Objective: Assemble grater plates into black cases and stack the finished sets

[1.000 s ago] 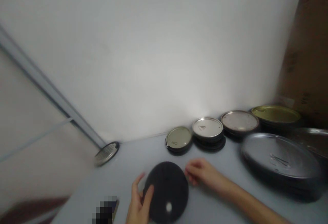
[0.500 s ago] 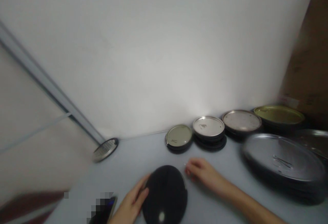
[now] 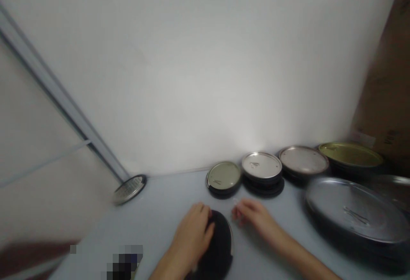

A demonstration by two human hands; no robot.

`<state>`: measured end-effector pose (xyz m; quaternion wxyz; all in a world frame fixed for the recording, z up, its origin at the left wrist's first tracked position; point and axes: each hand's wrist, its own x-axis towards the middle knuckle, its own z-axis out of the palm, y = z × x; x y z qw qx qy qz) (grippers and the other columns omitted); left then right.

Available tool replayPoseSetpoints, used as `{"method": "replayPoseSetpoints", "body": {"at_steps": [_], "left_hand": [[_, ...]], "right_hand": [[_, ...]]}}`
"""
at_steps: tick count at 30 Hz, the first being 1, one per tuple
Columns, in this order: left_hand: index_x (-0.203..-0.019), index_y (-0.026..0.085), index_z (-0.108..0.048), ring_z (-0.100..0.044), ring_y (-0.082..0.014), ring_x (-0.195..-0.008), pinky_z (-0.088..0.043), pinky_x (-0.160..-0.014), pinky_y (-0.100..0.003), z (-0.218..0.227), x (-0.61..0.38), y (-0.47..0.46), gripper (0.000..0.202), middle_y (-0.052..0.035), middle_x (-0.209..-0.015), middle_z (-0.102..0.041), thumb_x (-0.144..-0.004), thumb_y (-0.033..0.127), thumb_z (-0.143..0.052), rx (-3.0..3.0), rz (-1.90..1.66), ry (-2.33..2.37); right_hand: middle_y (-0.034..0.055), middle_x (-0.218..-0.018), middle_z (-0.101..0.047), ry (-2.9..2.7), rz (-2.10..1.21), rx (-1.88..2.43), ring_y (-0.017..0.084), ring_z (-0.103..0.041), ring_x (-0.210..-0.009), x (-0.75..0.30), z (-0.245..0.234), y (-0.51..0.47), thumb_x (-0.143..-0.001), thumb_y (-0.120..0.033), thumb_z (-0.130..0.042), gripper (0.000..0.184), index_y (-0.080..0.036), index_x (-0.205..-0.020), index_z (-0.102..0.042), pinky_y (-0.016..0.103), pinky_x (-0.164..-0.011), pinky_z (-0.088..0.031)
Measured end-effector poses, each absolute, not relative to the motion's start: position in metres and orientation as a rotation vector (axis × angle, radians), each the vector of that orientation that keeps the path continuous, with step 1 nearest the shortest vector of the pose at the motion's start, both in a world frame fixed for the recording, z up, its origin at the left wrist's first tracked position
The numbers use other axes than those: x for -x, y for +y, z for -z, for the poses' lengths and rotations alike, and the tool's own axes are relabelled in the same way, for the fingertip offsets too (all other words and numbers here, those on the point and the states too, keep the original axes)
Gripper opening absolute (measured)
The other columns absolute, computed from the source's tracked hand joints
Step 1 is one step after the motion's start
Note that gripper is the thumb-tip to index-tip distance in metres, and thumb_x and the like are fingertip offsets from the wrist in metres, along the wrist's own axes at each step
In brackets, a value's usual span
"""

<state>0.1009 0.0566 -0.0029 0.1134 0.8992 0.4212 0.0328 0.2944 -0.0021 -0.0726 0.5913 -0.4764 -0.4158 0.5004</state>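
Fingers of the left hand lie closed over a dark round lid on the tabletop; the right hand rests just beside it, loosely curled, holding nothing.

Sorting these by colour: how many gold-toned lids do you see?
2: a pale gold lid at the left end of the row along the wall, and a brighter gold lid at its right end.

White wall (brightly lit low down) beside brown cardboard
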Motion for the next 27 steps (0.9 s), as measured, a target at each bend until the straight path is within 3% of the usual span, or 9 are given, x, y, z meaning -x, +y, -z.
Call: {"method": "replayPoseSetpoints", "body": {"at_steps": [12, 20, 23, 27], "left_hand": [[-0.096, 0.02, -0.062, -0.056, -0.0205, -0.096, -0.045, -0.085, -0.028, -0.004, -0.11, 0.048, 0.039, -0.0051, -0.107, -0.063, -0.062, 0.002, -0.052, -2.581, 0.048, 0.765], [-0.087, 0.024, -0.069, -0.058, -0.0209, -0.098, -0.044, -0.091, -0.032, -0.005, -0.1, 0.035, 0.027, -0.0042, -0.105, -0.066, -0.081, 0.003, -0.053, -2.749, 0.039, 0.547], [-0.103, 0.028, -0.069, -0.057, -0.0235, -0.108, -0.046, -0.096, -0.032, 0.02, -0.079, 0.047, 0.028, -0.0048, -0.115, -0.066, -0.082, 0.012, -0.06, -2.728, -0.092, 0.628], [-0.126, 0.035, -0.062, -0.054, -0.0294, -0.126, -0.046, -0.106, -0.04, 0.061, -0.043, 0.056, 0.053, -0.0039, -0.133, -0.063, -0.077, 0.018, -0.072, -2.793, -0.208, 0.623]], "right_hand": [[0.0062, -0.071, -0.065, -0.983, -1.048, 1.145, 0.02, -0.062, -0.07, -0.307, 0.072, 0.0, -0.077, -0.074, -0.061, 0.057, -0.017, -0.068, -0.063, 0.029, -0.062, -0.047], [0.0034, -0.064, -0.061, -1.026, -1.065, 1.151, 0.017, -0.057, -0.062, -0.305, 0.069, -0.002, -0.077, -0.074, -0.061, 0.058, -0.017, -0.066, -0.063, 0.028, -0.06, -0.044], [0.0024, -0.062, -0.06, -1.056, -1.092, 1.149, 0.015, -0.055, -0.06, -0.304, 0.068, -0.002, -0.079, -0.072, -0.06, 0.057, -0.017, -0.066, -0.062, 0.028, -0.06, -0.043], [0.0014, -0.06, -0.059, -1.109, -1.14, 1.161, 0.014, -0.053, -0.058, -0.299, 0.067, -0.004, -0.083, -0.07, -0.058, 0.056, -0.015, -0.07, -0.066, 0.027, -0.058, -0.041]]}}
